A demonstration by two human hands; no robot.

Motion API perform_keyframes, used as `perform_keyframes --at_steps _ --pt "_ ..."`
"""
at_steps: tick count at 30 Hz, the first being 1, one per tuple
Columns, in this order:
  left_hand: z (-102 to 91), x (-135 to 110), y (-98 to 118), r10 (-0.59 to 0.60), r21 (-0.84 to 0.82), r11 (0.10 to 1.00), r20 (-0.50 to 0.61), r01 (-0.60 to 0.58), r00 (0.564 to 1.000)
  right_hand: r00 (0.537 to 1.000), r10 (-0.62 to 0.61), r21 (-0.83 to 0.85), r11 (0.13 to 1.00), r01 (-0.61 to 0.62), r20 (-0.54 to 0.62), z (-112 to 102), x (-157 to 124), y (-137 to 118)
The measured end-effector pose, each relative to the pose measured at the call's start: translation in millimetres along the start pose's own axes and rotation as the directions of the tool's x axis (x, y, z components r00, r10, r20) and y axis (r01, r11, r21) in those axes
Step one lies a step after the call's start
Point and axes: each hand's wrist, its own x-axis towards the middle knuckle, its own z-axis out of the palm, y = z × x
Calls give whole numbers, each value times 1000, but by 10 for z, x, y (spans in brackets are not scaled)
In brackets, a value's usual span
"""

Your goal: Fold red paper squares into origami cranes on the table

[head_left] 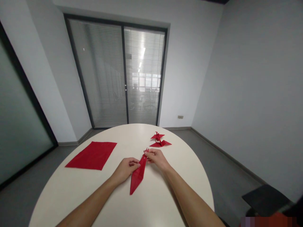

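A long, narrow piece of folded red paper (137, 179) is held between both hands just above the round table, its wide pointed end toward me and its split, thin tips pointing away. My left hand (125, 169) pinches its left edge near the middle, thumb on top. My right hand (156, 158) grips the far end by the thin tips, thumb and fingers closed on it; some of those fingers are hidden behind the paper. Just beyond my right hand stand two folded red paper cranes (161, 143), one behind the other.
A flat red sheet of paper (92, 155) lies at the left of the white round table (113, 208). Past the table are a glass door with blinds (104, 75) and grey walls. A dark chair (266, 197) is at the lower right.
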Motion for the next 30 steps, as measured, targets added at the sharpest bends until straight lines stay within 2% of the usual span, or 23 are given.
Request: perform_keyframes --at_steps 4,7,11,15,17,19,21,24,27,30 --pt "-26 24 -34 7 -9 1000 -95 -8 995 989 116 43 992 -120 88 9 -21 68" --pt "-17 2 5 -10 -59 998 -114 3 993 983 155 78 983 -163 103 9 -32 95" --pt "13 -19 22 -7 -65 998 -93 1 996 987 119 60 990 -127 112 -7 -50 104" --pt "20 10 -61 26 -18 999 -115 -28 993 985 69 52 996 -78 156 -7 -35 170" --pt "11 17 -95 54 38 998 -103 -50 993 991 46 41 998 -51 127 -7 -10 225" --pt "-4 4 -98 106 179 980 -95 -88 990 997 6 8 1000 -7 79 -15 15 277" --pt "-23 -23 -75 161 379 918 -85 -118 983 997 -49 -62 997 52 53 -30 31 314" --pt "-48 -63 -28 242 633 759 -59 -152 968 994 -102 -210 972 109 44 -54 35 328" --pt "-56 -79 -16 345 741 631 -3 -230 938 989 -142 -337 930 149 46 -68 26 308" --pt "-42 -75 -43 394 749 567 119 -343 911 984 -164 -432 884 179 71 -87 8 282"
